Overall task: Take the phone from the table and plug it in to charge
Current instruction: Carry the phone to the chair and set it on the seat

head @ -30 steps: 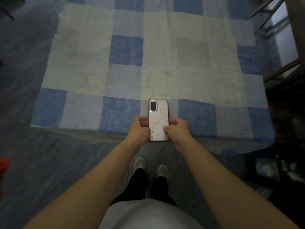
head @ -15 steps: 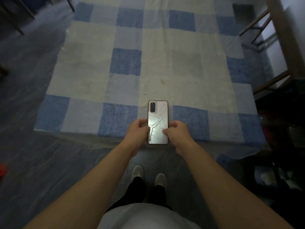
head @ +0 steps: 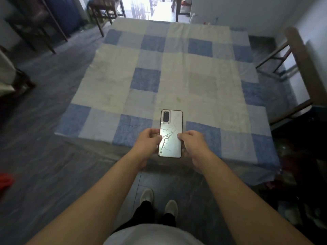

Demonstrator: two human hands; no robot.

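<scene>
The phone [head: 171, 131], back side up with a white marbled case and a dark camera block at its top left, is held over the near edge of the table [head: 177, 82]. My left hand [head: 147, 143] grips its left edge and my right hand [head: 192, 144] grips its right edge, thumbs resting on the case. Its lower end sticks out past the table's edge toward me. No charger or cable shows in this view.
A blue and cream checked cloth covers the table. Dark wooden chairs [head: 40, 23] stand at the far left, a wooden frame [head: 299, 68] at the right against the wall. Dark clutter [head: 300, 174] fills the lower right. A bright doorway [head: 152, 7] lies beyond the table.
Both hands have kept hold of the phone and lifted it slightly toward me. My head has tilted up, so the table's far end and the doorway have come into view.
</scene>
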